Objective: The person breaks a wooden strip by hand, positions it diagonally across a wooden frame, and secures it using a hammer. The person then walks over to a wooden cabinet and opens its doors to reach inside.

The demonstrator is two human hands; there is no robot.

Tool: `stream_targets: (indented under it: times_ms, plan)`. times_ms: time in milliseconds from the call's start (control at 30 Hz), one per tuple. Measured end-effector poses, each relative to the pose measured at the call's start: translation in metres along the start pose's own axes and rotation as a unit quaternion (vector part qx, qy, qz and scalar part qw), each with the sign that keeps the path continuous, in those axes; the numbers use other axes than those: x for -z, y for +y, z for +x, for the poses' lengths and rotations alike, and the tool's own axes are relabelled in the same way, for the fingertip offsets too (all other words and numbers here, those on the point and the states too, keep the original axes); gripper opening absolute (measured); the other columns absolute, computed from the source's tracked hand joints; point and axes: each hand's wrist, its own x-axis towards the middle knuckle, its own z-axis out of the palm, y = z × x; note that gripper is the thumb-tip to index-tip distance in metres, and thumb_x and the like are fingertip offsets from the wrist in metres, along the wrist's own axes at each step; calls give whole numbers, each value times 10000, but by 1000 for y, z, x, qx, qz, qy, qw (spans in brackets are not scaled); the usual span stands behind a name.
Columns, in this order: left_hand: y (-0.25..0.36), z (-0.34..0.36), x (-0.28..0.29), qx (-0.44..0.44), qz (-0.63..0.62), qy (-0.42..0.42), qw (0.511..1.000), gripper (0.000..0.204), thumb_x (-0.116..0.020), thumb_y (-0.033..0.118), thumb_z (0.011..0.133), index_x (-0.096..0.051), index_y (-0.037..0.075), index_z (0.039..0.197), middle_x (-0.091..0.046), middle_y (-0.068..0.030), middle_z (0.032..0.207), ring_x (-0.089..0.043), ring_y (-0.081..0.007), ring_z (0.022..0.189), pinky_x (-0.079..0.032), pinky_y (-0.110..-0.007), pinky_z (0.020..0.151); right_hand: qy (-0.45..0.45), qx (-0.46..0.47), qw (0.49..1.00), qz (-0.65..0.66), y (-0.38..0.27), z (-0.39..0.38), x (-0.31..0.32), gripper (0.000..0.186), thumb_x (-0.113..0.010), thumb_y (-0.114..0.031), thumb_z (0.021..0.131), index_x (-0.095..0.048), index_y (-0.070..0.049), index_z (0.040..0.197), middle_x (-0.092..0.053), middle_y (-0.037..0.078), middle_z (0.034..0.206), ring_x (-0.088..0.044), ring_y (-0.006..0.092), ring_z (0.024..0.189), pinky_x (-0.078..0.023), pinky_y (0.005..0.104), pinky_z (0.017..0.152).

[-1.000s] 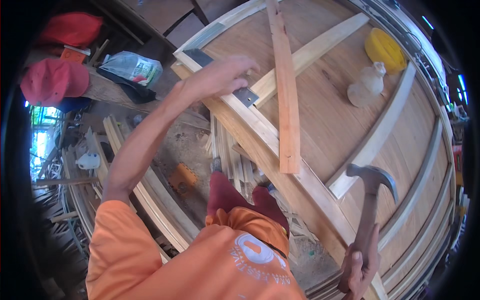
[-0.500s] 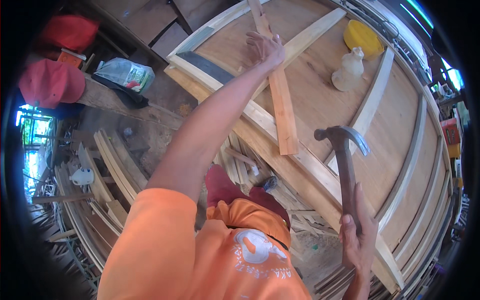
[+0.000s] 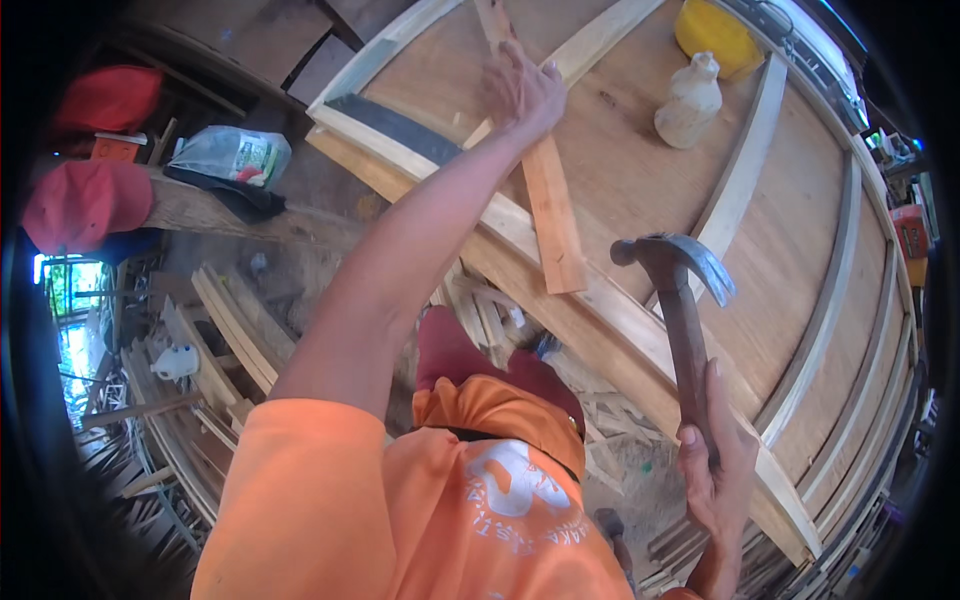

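Note:
My right hand [image 3: 720, 470] is wrapped round the lower handle of a claw hammer [image 3: 683, 335], held upright with its metal head at the top. My left hand [image 3: 525, 98] reaches across to a loose wooden strip [image 3: 553, 220] and grips it from above, fingers curled over its far part; the fingertips are partly hidden and slightly blurred. This strip lies at an angle on a large framed plywood panel [image 3: 640, 190], its near end resting over the panel's light wooden edge rail [image 3: 620, 305].
Curved wooden ribs [image 3: 740, 170] cross the panel. A cream plastic jug [image 3: 690, 105] and a yellow container [image 3: 712, 42] stand on its far side. Left are red caps [image 3: 90, 205], a plastic bag [image 3: 235, 158], a white jug [image 3: 175, 362] and stacked boards [image 3: 235, 325]. Scrap wood litters the floor.
The view has shifted slightly. My left hand remains on the wooden strip, its fingers now curled more over it. The hammer stays upright in my right hand, nearly still.

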Motion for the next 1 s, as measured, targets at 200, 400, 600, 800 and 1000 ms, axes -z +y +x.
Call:
stream_targets:
  times_ms: [200, 400, 600, 800, 1000]
  plan:
    - [14, -22, 19, -7, 54, 32, 998, 749, -661, 489, 976, -475, -2, 1510, -576, -364, 1369, -650, -449, 1177, -511, -560, 1032, -20, 81, 995, -59, 3, 16, -7, 688, -647, -12, 961, -434, -89, 1610, -638, 192, 861, -600, 308, 701, -512, 348, 705]
    - [-17, -8, -20, 15, -18, 14, 1000, 818, -466, 478, 1010, -233, 35, 1657, -339, -464, 1545, -534, -553, 1321, -438, -624, 1087, -33, 108, 988, -106, -16, 18, -18, 723, -640, 18, 961, -400, -110, 1631, -564, 159, 773, -551, 285, 644, -494, 344, 646]
    - [-8, -15, -15, 25, 3, -27, 999, 782, -407, 414, 1018, -184, 39, 1667, -300, -447, 1572, -528, -547, 1322, -435, -616, 1087, -6, 97, 991, -92, -24, 25, -34, 733, -612, 51, 962, -395, -129, 1638, -552, 140, 746, -531, 269, 620, -473, 327, 612]
    - [-21, -12, -5, 7, -26, 22, 999, 769, -436, 388, 1013, -203, 29, 1653, -367, -419, 1519, -567, -531, 1262, -446, -639, 1048, 25, 151, 980, -127, -31, 17, -14, 700, -544, 66, 966, -362, -33, 1634, -625, 150, 798, -573, 192, 638, -467, 296, 616]
    - [1, -19, 24, 21, -48, -65, 997, 737, -461, 364, 1010, -242, 30, 1630, -397, -381, 1485, -597, -505, 1213, -460, -640, 1005, -46, 100, 986, -129, -28, 22, -30, 703, -532, 74, 941, -395, -46, 1620, -612, 172, 829, -579, 217, 654, -476, 299, 621]
